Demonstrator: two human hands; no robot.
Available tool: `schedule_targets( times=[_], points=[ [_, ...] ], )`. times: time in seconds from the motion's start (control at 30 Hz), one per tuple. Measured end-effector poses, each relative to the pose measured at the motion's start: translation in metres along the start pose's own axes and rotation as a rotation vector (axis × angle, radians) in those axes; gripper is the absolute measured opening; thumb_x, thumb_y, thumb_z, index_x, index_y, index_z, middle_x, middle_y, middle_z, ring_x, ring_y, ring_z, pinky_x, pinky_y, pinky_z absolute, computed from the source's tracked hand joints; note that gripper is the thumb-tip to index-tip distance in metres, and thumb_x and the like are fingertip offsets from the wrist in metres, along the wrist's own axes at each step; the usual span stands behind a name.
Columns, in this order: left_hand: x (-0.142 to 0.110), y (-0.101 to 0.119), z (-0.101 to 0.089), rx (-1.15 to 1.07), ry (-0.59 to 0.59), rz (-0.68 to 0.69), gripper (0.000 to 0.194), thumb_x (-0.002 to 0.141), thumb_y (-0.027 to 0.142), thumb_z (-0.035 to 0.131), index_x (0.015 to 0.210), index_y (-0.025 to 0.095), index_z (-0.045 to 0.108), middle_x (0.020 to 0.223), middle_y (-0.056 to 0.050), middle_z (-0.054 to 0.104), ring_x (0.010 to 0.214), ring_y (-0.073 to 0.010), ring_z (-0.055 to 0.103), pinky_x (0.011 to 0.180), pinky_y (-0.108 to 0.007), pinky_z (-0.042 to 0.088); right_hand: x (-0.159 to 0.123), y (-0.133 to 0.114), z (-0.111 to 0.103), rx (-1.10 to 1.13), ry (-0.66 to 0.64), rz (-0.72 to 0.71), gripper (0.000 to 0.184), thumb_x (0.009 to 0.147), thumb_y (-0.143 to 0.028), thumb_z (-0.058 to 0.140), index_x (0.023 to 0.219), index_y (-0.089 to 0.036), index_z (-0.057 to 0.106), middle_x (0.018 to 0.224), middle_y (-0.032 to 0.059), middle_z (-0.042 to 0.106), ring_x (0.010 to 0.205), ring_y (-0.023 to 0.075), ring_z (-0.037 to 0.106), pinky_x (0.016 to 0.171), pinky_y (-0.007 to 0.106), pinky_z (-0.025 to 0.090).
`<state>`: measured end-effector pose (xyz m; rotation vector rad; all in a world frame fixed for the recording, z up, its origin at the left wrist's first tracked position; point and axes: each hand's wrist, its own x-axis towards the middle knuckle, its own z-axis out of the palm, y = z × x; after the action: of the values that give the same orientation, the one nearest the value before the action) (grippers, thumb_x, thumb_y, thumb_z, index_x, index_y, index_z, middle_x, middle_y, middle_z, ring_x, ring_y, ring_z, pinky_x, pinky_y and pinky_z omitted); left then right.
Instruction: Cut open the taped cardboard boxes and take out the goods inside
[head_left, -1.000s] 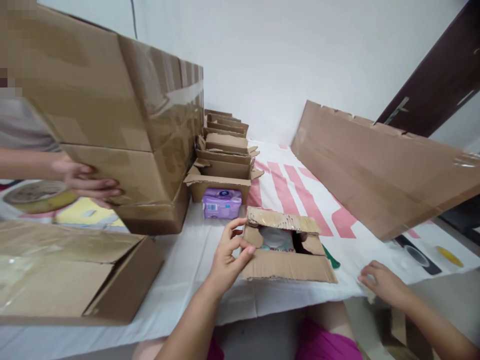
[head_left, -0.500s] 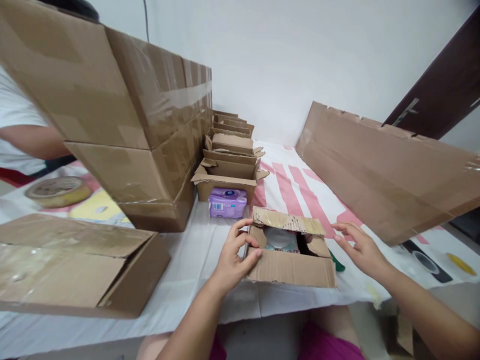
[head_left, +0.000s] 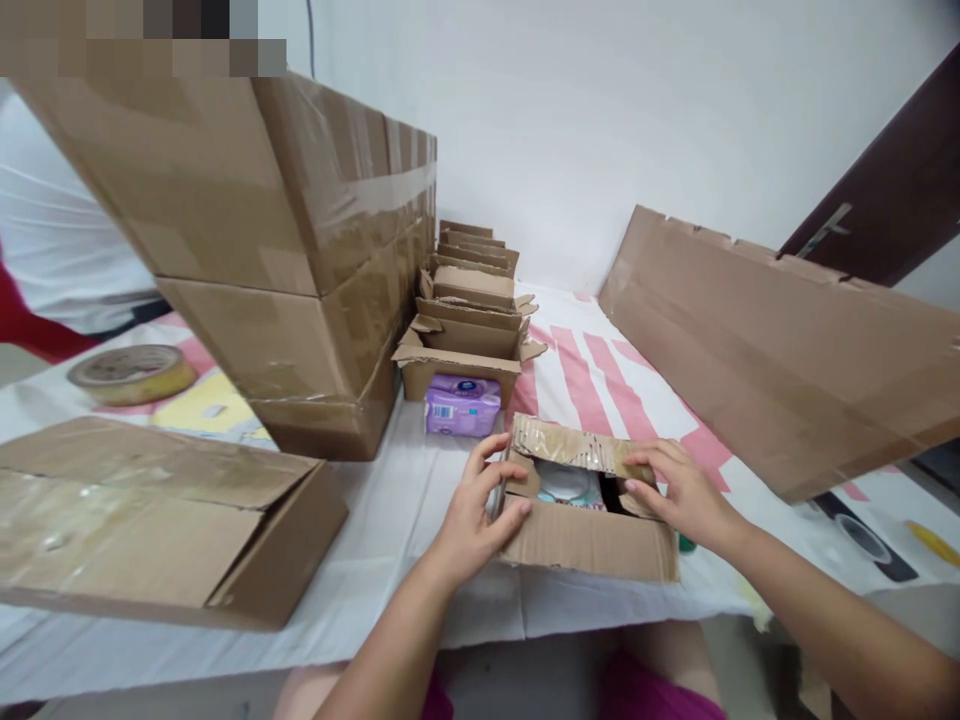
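A small cardboard box point(head_left: 589, 545) lies in front of me with its top flaps partly folded inward. Through the gap shows a pale, light-blue packet point(head_left: 566, 485), whose kind I cannot make out. My left hand point(head_left: 480, 520) grips the box's left end, its thumb on the near flap and its fingers by the far corner. At the opposite end, my right hand point(head_left: 682, 490) curls over the right side, fingertips on the far flap and the right end flap. A purple pack of wipes point(head_left: 463, 405) sits just behind the box, touched by neither hand.
Open cardboard boxes point(head_left: 465, 345) stand in a row toward the wall. Tall stacked cartons point(head_left: 300, 240) rise at the left, beside a tape roll point(head_left: 131, 373) and a closed carton point(head_left: 135, 520). A large cardboard panel point(head_left: 772, 340) leans at right. A person in white point(head_left: 64, 220) is at far left.
My right hand has moved left from beside the box onto its right end and flaps. My left hand stays at the left end. The view has shifted slightly.
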<state>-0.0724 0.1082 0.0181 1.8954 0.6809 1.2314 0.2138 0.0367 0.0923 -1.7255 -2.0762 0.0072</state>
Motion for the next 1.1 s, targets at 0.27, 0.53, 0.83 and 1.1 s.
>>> schedule_targets(
  times=[0.27, 0.53, 0.83, 1.1],
  points=[
    [0.000, -0.003, 0.000, -0.004, -0.073, -0.044, 0.050, 0.089, 0.040, 0.054, 0.135, 0.026, 0.044, 0.151, -0.012, 0.026, 0.140, -0.0309, 0.028, 0.113, -0.049, 0.029, 0.000, 0.000, 0.002, -0.068, -0.022, -0.066, 0.016, 0.086, -0.028, 0.059, 0.100, -0.022, 0.060, 0.099, 0.0085, 0.063, 0.096, 0.0248, 0.056, 0.081, 0.042, 0.047],
    [0.000, -0.005, -0.001, -0.017, -0.118, -0.059, 0.048, 0.089, 0.041, 0.052, 0.134, 0.026, 0.043, 0.151, -0.011, 0.026, 0.142, -0.0297, 0.026, 0.115, -0.048, 0.026, 0.028, -0.018, 0.000, -0.042, 0.007, -0.111, 0.012, 0.088, -0.031, 0.056, 0.093, -0.022, 0.062, 0.092, 0.0070, 0.065, 0.090, 0.0235, 0.059, 0.083, 0.044, 0.047],
    [0.001, -0.007, 0.000, -0.036, -0.107, -0.042, 0.048, 0.088, 0.040, 0.054, 0.132, 0.025, 0.044, 0.150, -0.012, 0.028, 0.141, -0.0290, 0.026, 0.116, -0.049, 0.024, 0.086, -0.064, 0.038, 0.188, -0.064, -0.281, 0.034, 0.088, -0.019, 0.048, 0.121, -0.021, 0.055, 0.119, 0.0105, 0.064, 0.112, 0.0232, 0.059, 0.095, 0.045, 0.048],
    [-0.001, -0.006, -0.002, -0.046, -0.120, -0.062, 0.047, 0.087, 0.034, 0.056, 0.132, 0.025, 0.045, 0.151, -0.011, 0.027, 0.142, -0.0290, 0.025, 0.116, -0.050, 0.023, 0.099, -0.060, 0.062, 0.231, -0.198, -0.177, 0.039, 0.087, -0.019, 0.048, 0.125, -0.019, 0.055, 0.124, 0.0120, 0.062, 0.115, 0.0234, 0.058, 0.100, 0.046, 0.046]
  ],
)
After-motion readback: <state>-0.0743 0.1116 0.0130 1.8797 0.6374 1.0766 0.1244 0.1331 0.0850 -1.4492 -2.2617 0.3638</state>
